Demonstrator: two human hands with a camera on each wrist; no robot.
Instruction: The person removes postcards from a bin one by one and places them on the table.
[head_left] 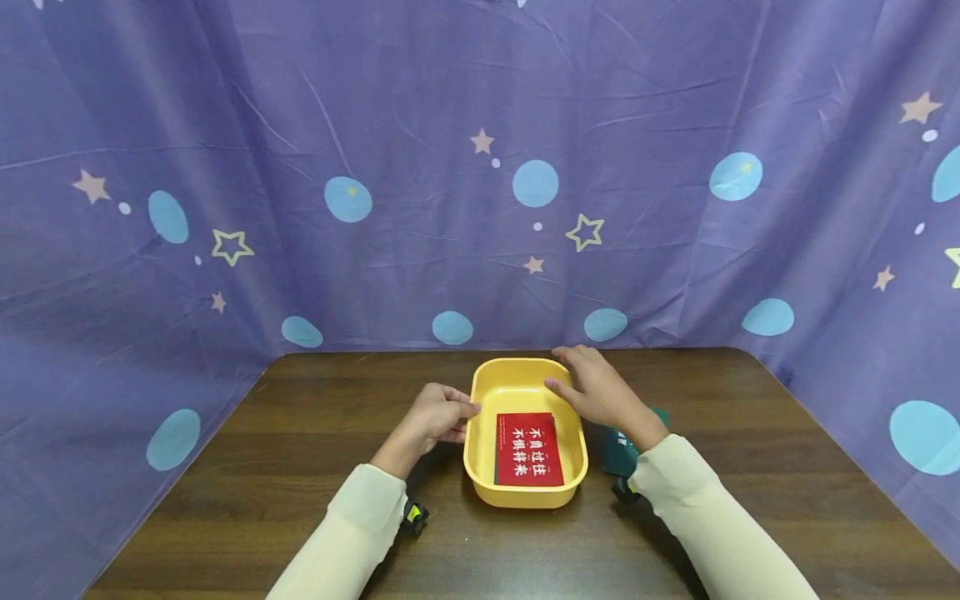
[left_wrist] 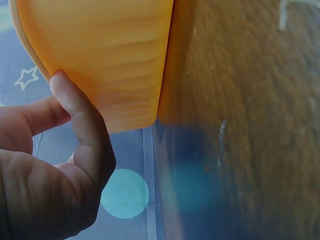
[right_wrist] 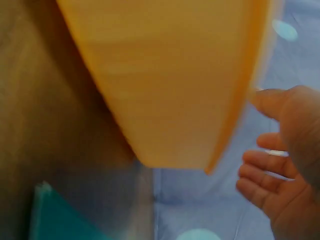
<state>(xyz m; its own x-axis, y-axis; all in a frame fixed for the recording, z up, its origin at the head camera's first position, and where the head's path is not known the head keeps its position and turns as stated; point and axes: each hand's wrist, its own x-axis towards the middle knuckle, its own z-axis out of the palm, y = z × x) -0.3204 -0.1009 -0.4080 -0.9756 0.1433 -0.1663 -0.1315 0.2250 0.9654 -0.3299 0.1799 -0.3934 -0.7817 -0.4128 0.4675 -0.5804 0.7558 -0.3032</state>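
Observation:
A yellow plastic basin (head_left: 525, 497) stands on the table. Inside it lies a red booklet or card (head_left: 528, 450) with white Chinese characters, and a thin dark green edge shows from beneath. My left hand (head_left: 437, 414) pinches the basin's left rim; in the left wrist view a fingertip meets the rim of the basin (left_wrist: 120, 60). My right hand (head_left: 596, 387) is by the far right rim with fingers extended and thumb over the edge. In the right wrist view its fingers (right_wrist: 267, 162) are spread apart beside the blurred basin wall, and whether the thumb touches cannot be told.
A dark green booklet or card (head_left: 618, 454) with white marks lies on the table right of the basin, partly hidden by the right forearm. The brown wooden table (head_left: 300, 467) ends at a purple curtain (head_left: 420, 275) with stars and blue dots behind.

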